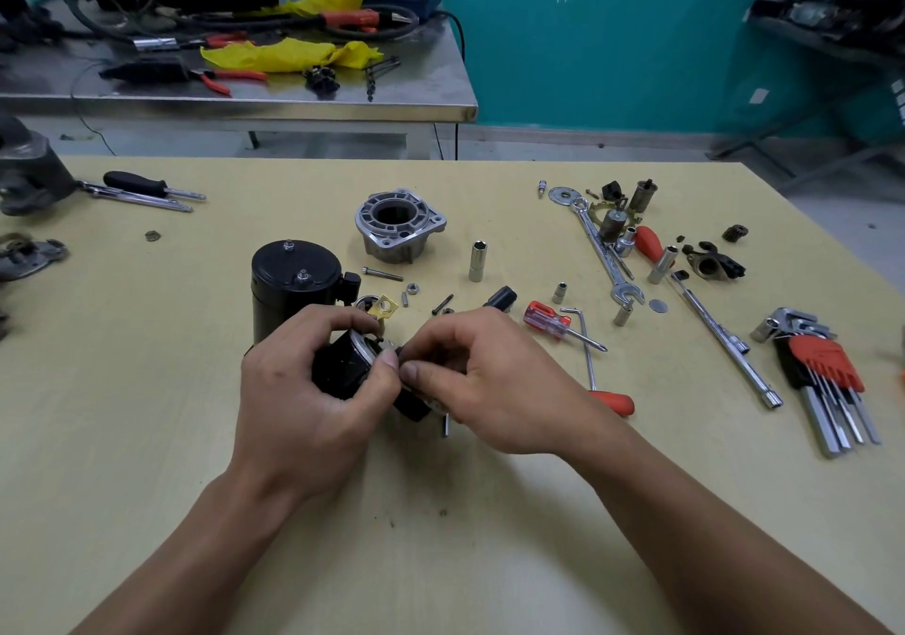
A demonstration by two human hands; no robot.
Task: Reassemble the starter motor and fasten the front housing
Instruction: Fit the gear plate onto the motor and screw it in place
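Observation:
My left hand point(313, 384) grips a small black cylindrical motor part point(343, 367) with a silver rim, held just above the table. My right hand point(482, 379) has its fingers curled at the part's right end, pinching something small and dark that the fingers mostly hide. The black starter motor body point(289, 282) stands upright just behind my left hand. The silver front housing point(399, 225) lies further back at the table's middle. A brass plate point(384, 308), a long bolt point(382, 273), a nut point(412, 287) and a black screw point(442, 304) lie between them.
Sockets point(476, 260), a wrench point(605, 252), a red-handled screwdriver point(553, 323), an orange-handled tool point(612, 399) and a hex key set point(827, 379) are scattered on the right. A black-handled screwdriver point(142, 186) lies far left. A steel bench point(245, 95) stands behind.

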